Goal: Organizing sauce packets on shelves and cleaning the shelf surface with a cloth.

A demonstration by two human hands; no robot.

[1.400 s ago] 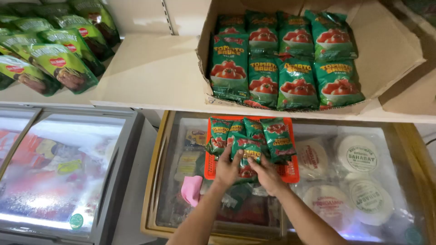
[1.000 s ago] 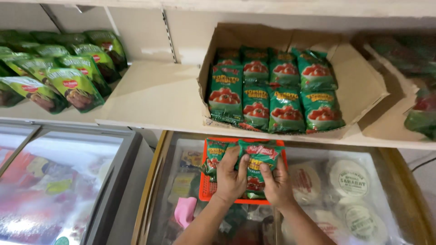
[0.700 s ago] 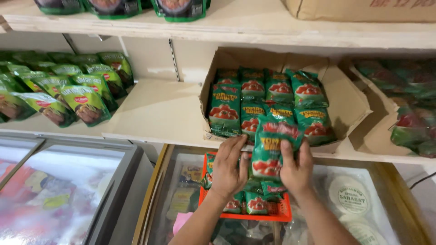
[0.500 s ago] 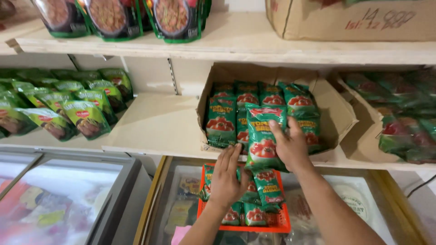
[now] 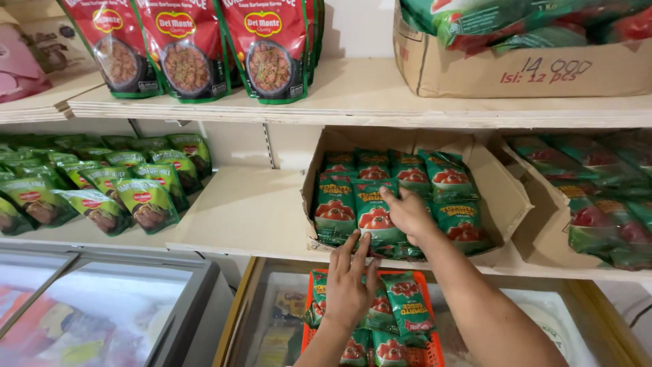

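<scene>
An open cardboard carton (image 5: 506, 200) lies on the middle shelf, filled with rows of green tomato-sauce pouches. My right hand (image 5: 409, 216) reaches into it and holds the right edge of a green pouch (image 5: 372, 216) in the front row, index finger stretched along its top. My left hand (image 5: 350, 285) is lower, fingers spread, with the fingertips touching the bottom edge of that front row at the carton's lip. Below it an orange basket (image 5: 435, 343) holds more of the same green pouches (image 5: 406, 306) and rests on a freezer's glass lid.
The upper shelf carries red sauce pouches (image 5: 183, 47) and a cardboard box (image 5: 530, 68) of packets. Green pouches (image 5: 146, 200) line the middle shelf at left, and another carton (image 5: 598, 204) of pouches sits at right. A second glass-topped freezer (image 5: 102, 312) stands lower left.
Both hands lifted a bundle of pouches out of the orange basket up to the shelf and set it into the carton's front row. My view tilted upward, showing the top shelf.
</scene>
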